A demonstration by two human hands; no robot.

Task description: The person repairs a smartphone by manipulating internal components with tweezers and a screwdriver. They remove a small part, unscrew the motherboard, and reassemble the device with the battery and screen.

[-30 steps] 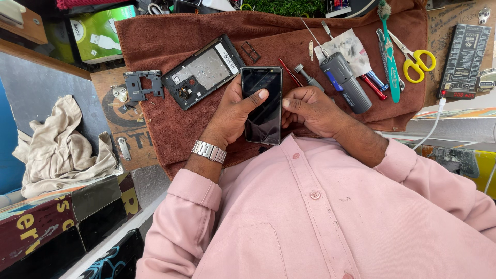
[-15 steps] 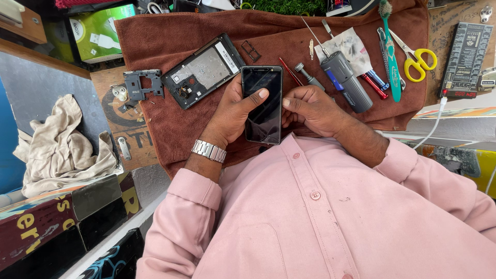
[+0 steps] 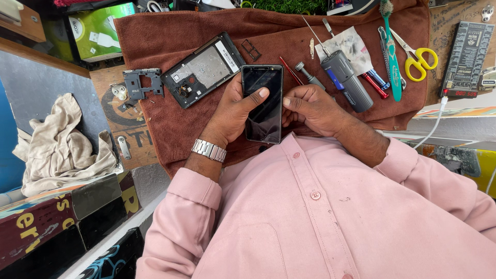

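Phone point(image 3: 263, 103), black with dark glossy screen, gripped by both hands: left point(image 3: 235, 111), right point(image 3: 310, 108)

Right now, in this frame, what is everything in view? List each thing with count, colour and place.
Flat dark-screened phone: one, black, held over the towel.
Brown terry towel: one, spread across the bench.
Opened phone back shell: one, grey-black, on the towel, left of the held phone.
Small loose frame piece: one, dark grey, at the towel's left edge.
Cylindrical grey tool: one, on the towel, right.
Yellow-handled scissors: one, far right.
Teal toothbrush: one, beside the scissors.
Crumpled beige rag: one, far left.
Left hand: grips the phone, thumb on the screen.
Right hand: at the phone's right edge.
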